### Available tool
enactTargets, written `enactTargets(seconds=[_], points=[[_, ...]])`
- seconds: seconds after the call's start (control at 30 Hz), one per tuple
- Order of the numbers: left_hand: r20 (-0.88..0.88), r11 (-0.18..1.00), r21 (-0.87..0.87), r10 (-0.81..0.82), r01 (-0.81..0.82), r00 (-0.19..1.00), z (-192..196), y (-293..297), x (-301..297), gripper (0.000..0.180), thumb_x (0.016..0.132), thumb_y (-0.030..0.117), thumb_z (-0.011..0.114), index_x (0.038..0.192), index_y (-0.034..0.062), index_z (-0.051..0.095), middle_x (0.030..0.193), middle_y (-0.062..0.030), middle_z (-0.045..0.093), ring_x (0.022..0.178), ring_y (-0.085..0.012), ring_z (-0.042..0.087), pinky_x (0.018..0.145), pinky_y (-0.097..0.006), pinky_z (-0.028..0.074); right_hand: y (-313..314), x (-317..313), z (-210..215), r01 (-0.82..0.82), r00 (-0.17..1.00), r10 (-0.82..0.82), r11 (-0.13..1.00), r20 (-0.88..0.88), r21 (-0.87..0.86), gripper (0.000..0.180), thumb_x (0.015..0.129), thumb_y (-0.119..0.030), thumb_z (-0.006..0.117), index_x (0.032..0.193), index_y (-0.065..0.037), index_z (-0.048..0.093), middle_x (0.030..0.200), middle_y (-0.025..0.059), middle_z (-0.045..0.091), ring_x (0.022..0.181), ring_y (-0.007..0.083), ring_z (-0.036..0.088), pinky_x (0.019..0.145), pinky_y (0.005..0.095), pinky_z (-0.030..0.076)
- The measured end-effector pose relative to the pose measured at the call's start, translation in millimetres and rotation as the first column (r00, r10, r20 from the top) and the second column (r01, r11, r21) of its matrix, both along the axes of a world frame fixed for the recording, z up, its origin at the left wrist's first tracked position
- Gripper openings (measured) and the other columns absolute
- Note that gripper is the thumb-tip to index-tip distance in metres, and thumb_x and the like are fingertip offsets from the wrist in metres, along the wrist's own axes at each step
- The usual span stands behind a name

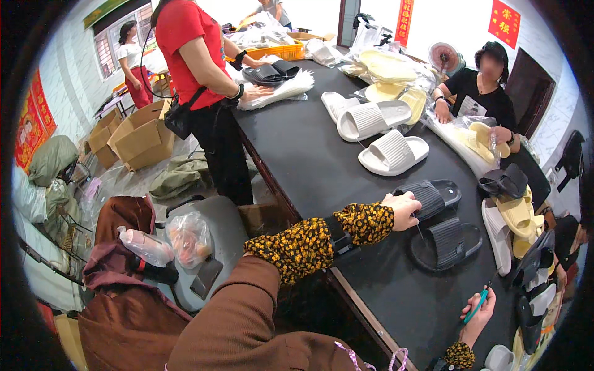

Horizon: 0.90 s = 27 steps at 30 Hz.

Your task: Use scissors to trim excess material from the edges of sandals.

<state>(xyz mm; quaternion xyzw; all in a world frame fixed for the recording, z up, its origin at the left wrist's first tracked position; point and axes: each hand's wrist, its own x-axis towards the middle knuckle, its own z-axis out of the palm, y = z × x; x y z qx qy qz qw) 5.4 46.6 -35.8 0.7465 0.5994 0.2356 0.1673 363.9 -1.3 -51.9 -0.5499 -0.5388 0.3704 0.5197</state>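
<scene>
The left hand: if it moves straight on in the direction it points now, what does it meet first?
The left hand already touches the nearer black slide sandal; it would probably just push that sandal on.

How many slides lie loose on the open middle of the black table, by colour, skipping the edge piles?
White slides: 3
Dark grey slides: 2, one under the left hand
Total: 5
Not counted: the green-handled tool in the right hand.

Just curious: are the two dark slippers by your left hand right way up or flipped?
Right way up: both dark slippers show ribbed straps on top.
</scene>
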Motion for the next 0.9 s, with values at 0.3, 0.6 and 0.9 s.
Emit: enactTargets(seconds=[0.3, 0.6, 0.9], points=[[0.019, 0.999, 0.040, -0.023, 0.023, 1.000, -4.5, 2.7, -4.3, 0.042, 0.080, 0.027, 0.063, 0.116, 0.0071, 0.055, 0.117, -0.0125, 0.051, 0.105, -0.0291, 0.055, 0.089, -0.041, 0.043, -0.2, -1.0, 0.6, -0.006, 1.000, 0.006, 1.000, 0.016, 0.004, 0.039, 0.090, -0.017, 0.056, 0.125, -0.006, 0.042, 0.070, -0.0019, 0.049, 0.047, 0.0017, 0.045, 0.037, 0.0154, 0.035], [0.031, 0.999, 0.026, -0.024, 0.023, 0.999, -1.6, 0.6, -4.4, 0.043, 0.079, 0.026, 0.064, 0.116, 0.0068, 0.055, 0.117, -0.0129, 0.051, 0.103, -0.0301, 0.056, 0.089, -0.040, 0.045, 1.5, 4.2, -4.6, -0.011, 1.000, 0.011, 1.000, 0.022, 0.013, 0.039, 0.090, -0.017, 0.056, 0.125, -0.007, 0.042, 0.069, -0.0016, 0.049, 0.046, 0.0020, 0.045, 0.037, 0.0154, 0.035], [0.032, 0.998, 0.059, -0.032, 0.030, 0.999, -7.8, 3.3, -5.7, 0.042, 0.078, 0.026, 0.064, 0.115, 0.0066, 0.055, 0.117, -0.0129, 0.051, 0.104, -0.0304, 0.055, 0.089, -0.040, 0.045, 3.9, 5.9, -4.6, -0.026, 0.999, 0.026, 0.999, 0.022, -0.021, 0.045, 0.089, -0.015, 0.056, 0.129, -0.007, 0.039, 0.075, 0.0019, 0.051, 0.048, 0.0043, 0.046, 0.037, 0.0168, 0.035]])
